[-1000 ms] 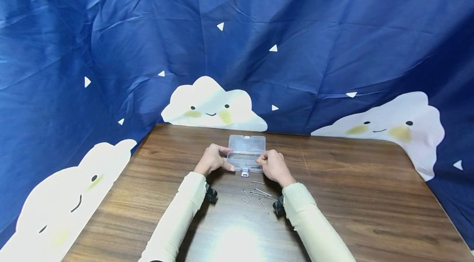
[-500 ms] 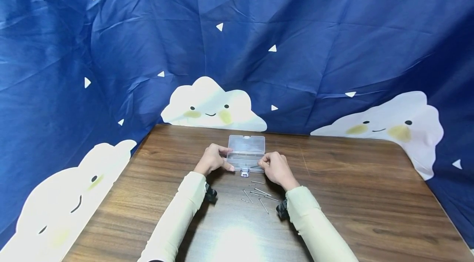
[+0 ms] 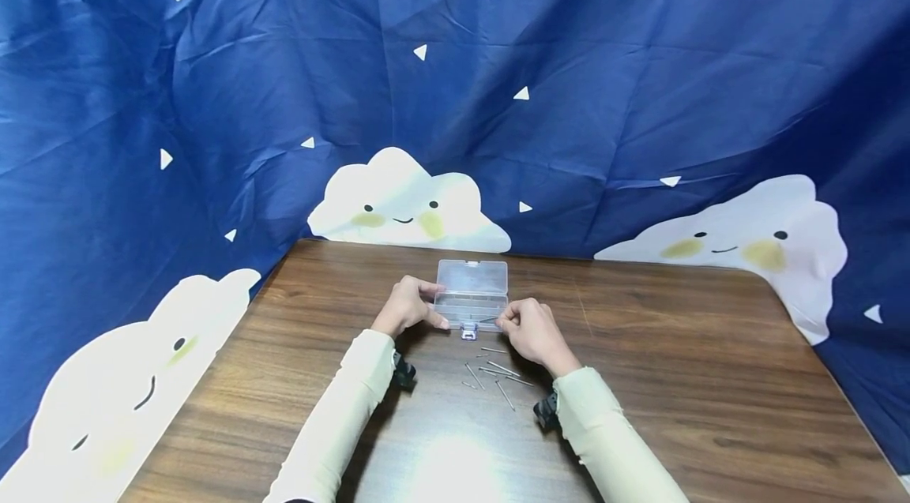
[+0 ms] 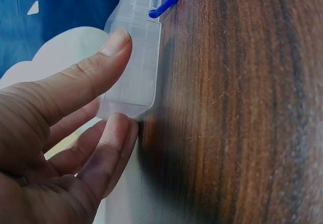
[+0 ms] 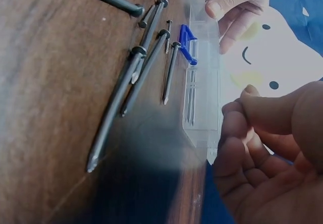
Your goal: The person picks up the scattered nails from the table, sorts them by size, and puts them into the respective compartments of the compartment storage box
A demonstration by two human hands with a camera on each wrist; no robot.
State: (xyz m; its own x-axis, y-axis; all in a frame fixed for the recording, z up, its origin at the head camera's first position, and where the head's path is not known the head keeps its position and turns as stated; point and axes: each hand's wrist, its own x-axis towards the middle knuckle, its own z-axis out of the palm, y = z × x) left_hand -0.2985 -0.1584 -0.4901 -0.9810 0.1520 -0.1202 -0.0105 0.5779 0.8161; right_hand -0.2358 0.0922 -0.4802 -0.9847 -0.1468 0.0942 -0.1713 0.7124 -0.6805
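Observation:
The clear plastic box (image 3: 471, 302) lies with its lid raised, a latch at its front, blue in the wrist views. My left hand (image 3: 410, 304) grips its left end, thumb (image 4: 115, 45) on one side and fingers below. Thin nails (image 5: 192, 95) show through the box's wall. My right hand (image 3: 533, 332) is at the box's right front corner, fingers curled in and thumb against the index finger (image 5: 237, 114); no nail is seen between them. In front of the box, several loose nails (image 3: 503, 369) of different lengths lie on the table.
The wooden table (image 3: 675, 377) extends to both sides of the arms. Behind it hangs a blue cloth (image 3: 455, 108) printed with white clouds and small triangles. A bright reflection glares near the table's front.
My right hand has shifted slightly to the right and towards the front, from over the box to its right front corner. My left hand and the box stay put.

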